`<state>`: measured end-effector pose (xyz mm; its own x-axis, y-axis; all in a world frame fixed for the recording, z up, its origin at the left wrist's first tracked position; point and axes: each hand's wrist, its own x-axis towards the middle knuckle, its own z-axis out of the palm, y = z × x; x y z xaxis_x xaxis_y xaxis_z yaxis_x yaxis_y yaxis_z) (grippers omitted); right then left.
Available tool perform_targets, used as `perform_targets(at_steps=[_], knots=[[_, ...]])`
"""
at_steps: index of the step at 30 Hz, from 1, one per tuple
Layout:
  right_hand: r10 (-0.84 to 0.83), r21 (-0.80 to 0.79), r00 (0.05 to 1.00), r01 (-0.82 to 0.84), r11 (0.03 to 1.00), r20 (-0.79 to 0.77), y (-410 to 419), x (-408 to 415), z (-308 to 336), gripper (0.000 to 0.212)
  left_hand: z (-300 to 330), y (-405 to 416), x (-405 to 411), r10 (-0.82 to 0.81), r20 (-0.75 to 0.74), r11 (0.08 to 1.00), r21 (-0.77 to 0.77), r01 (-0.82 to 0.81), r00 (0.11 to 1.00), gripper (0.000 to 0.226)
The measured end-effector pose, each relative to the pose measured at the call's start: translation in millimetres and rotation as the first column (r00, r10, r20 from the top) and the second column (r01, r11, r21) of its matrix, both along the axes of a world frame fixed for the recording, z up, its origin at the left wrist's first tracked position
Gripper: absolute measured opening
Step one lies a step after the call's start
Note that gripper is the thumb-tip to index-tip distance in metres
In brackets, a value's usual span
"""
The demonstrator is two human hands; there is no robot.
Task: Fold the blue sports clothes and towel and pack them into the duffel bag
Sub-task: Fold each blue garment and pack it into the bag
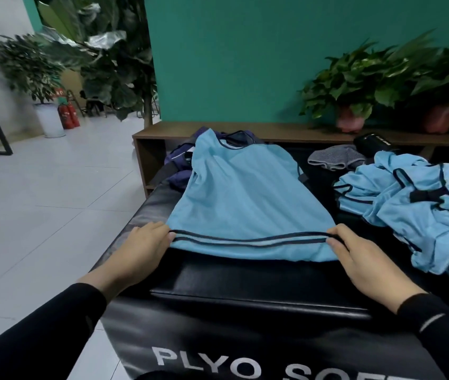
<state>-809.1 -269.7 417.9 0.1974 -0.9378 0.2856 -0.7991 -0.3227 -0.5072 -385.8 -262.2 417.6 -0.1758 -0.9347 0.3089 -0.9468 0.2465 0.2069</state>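
A light blue sleeveless sports top (245,198) with dark trim lies spread flat on the black padded plyo box (245,283). My left hand (141,250) pinches its near left hem corner. My right hand (366,261) pinches the near right hem corner. The hem is stretched straight between them. A crumpled pile of more light blue sports clothes (420,207) lies to the right on the box. A dark purple duffel bag (179,165) sits behind the top, partly hidden by it.
A grey folded cloth (333,159) and a black pouch (374,142) lie at the back right. A wooden bench shelf (272,131) runs behind, with potted plants (355,89) against the teal wall. White tiled floor (39,201) lies to the left.
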Motion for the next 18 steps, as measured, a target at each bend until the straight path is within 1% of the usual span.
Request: perform_targets(at_steps=[1,2,4,5,7,8,9,10,11,12,13,14,15,16,18], knots=[[0.008,0.008,1.000,-0.008,1.000,0.001,4.5,0.1,3.3,0.008,0.4,3.6,-0.8,-0.022,-0.008,1.000,0.009,0.022,1.000,0.049],[0.029,0.022,1.000,-0.029,0.999,0.001,9.4,-1.3,6.9,0.007,1.3,8.7,-0.1,-0.048,-0.010,0.999,0.020,0.048,0.999,0.048],[0.089,0.078,0.996,-0.087,0.993,-0.029,19.9,-8.1,17.3,0.012,5.4,20.6,3.5,-0.102,0.002,0.995,0.015,0.102,0.995,0.036],[0.118,0.108,0.990,-0.108,0.988,-0.081,24.2,-12.3,23.1,0.017,9.8,25.5,4.0,-0.114,-0.015,0.993,-0.001,0.114,0.993,0.026],[0.141,0.105,0.949,-0.115,0.988,-0.284,31.3,-19.6,34.0,0.021,21.3,35.1,1.2,-0.102,-0.134,0.995,-0.026,0.099,0.986,0.010],[0.128,0.072,0.912,-0.108,0.992,-0.389,33.2,-23.0,38.0,0.023,27.1,40.0,-1.1,-0.079,-0.200,0.997,-0.039,0.073,0.977,0.011],[0.107,0.033,0.883,-0.104,0.994,-0.456,35.4,-24.6,42.6,0.021,30.1,43.8,-1.3,-0.052,-0.261,0.998,-0.050,0.041,0.964,0.019],[0.074,-0.002,0.869,-0.086,0.996,-0.488,36.9,-25.7,47.4,0.015,31.6,46.5,-0.4,-0.036,-0.310,0.998,-0.064,0.017,0.950,0.026],[0.034,-0.047,0.870,-0.065,0.997,-0.493,38.9,-26.5,53.1,0.008,34.3,48.9,0.1,-0.025,-0.346,0.997,-0.078,-0.003,0.938,0.028],[-0.017,-0.092,0.883,-0.030,0.995,-0.469,40.5,-25.2,58.5,0.004,37.9,50.7,-0.8,-0.014,-0.371,0.996,-0.090,-0.021,0.928,0.026],[-0.071,-0.131,0.914,0.020,0.991,-0.400,43.5,-23.7,64.7,0.007,43.9,53.6,-3.3,-0.008,-0.387,0.994,-0.105,-0.035,0.922,0.024],[-0.116,-0.142,0.951,0.078,0.987,-0.286,46.8,-21.7,71.9,0.010,50.9,56.7,-6.4,-0.007,-0.400,0.991,-0.124,-0.047,0.916,0.023],[-0.147,-0.135,0.980,0.129,0.982,-0.137,49.1,-19.8,78.6,0.013,57.9,59.0,-10.3,0.000,-0.413,0.989,-0.135,-0.061,0.911,0.020],[-0.165,-0.102,0.986,0.167,0.981,0.027,51.0,-17.7,86.0,0.016,66.1,61.4,-14.6,0.010,-0.431,0.986,-0.145,-0.080,0.902,0.015],[-0.159,-0.059,0.933,0.187,0.981,0.324,56.8,-11.7,105.7,0.024,84.7,65.1,-21.4,0.015,-0.494,0.976,-0.182,-0.120,0.869,0.015]])
